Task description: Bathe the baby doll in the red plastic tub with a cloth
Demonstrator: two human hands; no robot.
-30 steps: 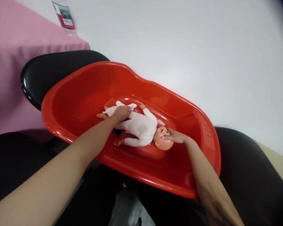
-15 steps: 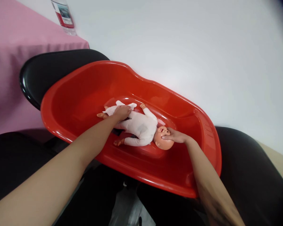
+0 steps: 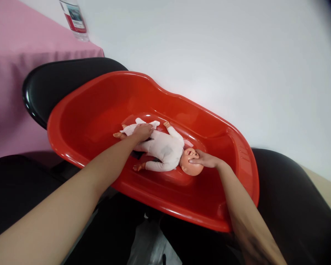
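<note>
A baby doll (image 3: 168, 149) with a pale cloth body lies on its back in a red plastic tub (image 3: 154, 198), its head to the right and its feet to the left. My left hand (image 3: 143, 131) is closed on a white cloth (image 3: 129, 129) over the doll's legs. My right hand (image 3: 205, 159) grips the doll's head (image 3: 191, 167) from the right, the thumb across the face and the other fingers partly hidden behind. A dark patch marks the doll's belly.
Black chair seats (image 3: 44, 88) support or flank the tub at the left and right (image 3: 281, 184). A pink-covered table (image 3: 44, 40) stands at the upper left, with a clear bottle (image 3: 74, 18) near its corner. A white wall (image 3: 209, 48) rises behind the tub.
</note>
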